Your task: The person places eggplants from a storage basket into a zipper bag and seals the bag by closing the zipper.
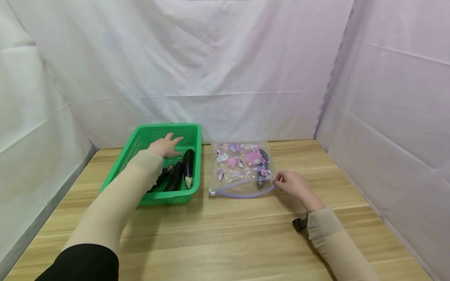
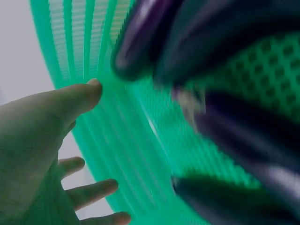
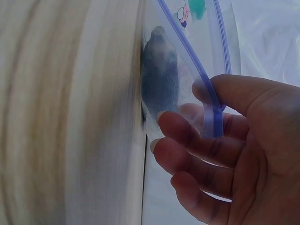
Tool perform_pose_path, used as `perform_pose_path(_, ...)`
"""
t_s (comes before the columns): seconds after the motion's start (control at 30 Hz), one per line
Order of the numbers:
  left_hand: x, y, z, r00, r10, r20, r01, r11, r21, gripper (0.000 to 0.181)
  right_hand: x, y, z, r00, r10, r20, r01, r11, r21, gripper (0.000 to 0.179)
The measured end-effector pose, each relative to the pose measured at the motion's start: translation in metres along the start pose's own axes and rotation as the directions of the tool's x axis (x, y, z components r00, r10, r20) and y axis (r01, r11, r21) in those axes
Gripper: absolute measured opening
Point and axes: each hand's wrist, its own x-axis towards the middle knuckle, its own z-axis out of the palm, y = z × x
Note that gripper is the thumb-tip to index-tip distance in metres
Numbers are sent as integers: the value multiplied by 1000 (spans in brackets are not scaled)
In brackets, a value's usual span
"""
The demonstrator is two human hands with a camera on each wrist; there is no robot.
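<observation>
My left hand (image 1: pixel 164 148) hovers over the green basket (image 1: pixel 199 156) with its fingers spread and nothing in its grasp. Several dark purple eggplants (image 1: pixel 188 166) lie in the basket. In the left wrist view the thumb and fingers of the left hand (image 2: pixel 33 145) are stretched apart near the basket wall, to one side of the eggplants. My right hand (image 1: pixel 294 185) pinches the right corner of a clear printed zip bag (image 1: pixel 228 168), at its purple zip edge (image 3: pixel 199 70). Inside the bag, along its right side, lies one eggplant (image 1: pixel 260 183).
Both basket and bag rest on a wood-grain table (image 1: pixel 211 242), near its back edge. White cloth (image 1: pixel 218 70) hangs behind it and at both sides. A small black device (image 1: pixel 300 224) is worn at the right wrist.
</observation>
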Motion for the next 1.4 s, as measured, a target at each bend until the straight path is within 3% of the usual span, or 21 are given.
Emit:
perform_pose_path(0.13, 10, 15, 4, 999, 10, -40, -8, 999, 45, 74, 0, 1, -2, 1000, 15, -9, -15, 1000, -21, 13)
perform_pose_path(0.3, 11, -2, 5, 998, -33, -58, 35, 999, 30, 75, 0, -1, -2, 1000, 13, 10, -12, 1000, -12, 14)
perform_pose_path(0.43, 5, -19, 5, 995, -99, -23, 99, 995, -30, 76, 0, 0, -3, 1000, 11, 7, -11, 1000, -9, 13)
perform_pose_path(0.6, 0, -34, 12, 991, -135, -7, 135, 990, 31, 74, 1, 1, -3, 1000, 0, 1, 0, 1000, -25, 12)
perform_pose_path(0.73, -5, -36, 17, 987, -159, 7, 158, 987, 21, 69, 1, 1, -1, 1000, -1, 15, 2, 1000, -13, 12)
perform_pose_path(0.9, -12, -33, 19, 981, -179, 74, 184, 981, -57, 67, -1, 1, 3, 1000, 19, 22, -19, 1000, 9, 10)
perform_pose_path(1.03, -17, -31, 22, 971, -192, 140, 206, 974, -93, 80, -3, 2, 7, 1000, 21, 18, -21, 999, 27, 9)
perform_pose_path(1.1, -16, -33, 23, 968, -191, 161, 208, 973, -99, 89, -3, 2, 7, 1000, 18, 16, -18, 999, 32, 9)
perform_pose_path(1.33, 0, -46, 32, 972, -179, 151, 193, 978, -80, 65, -2, 2, 6, 1000, 7, 8, -7, 1000, 25, 9)
perform_pose_path(1.4, 1, -49, 34, 968, -187, 165, 206, 972, -110, 68, -2, 2, 6, 1000, 3, 6, -3, 1000, 17, 9)
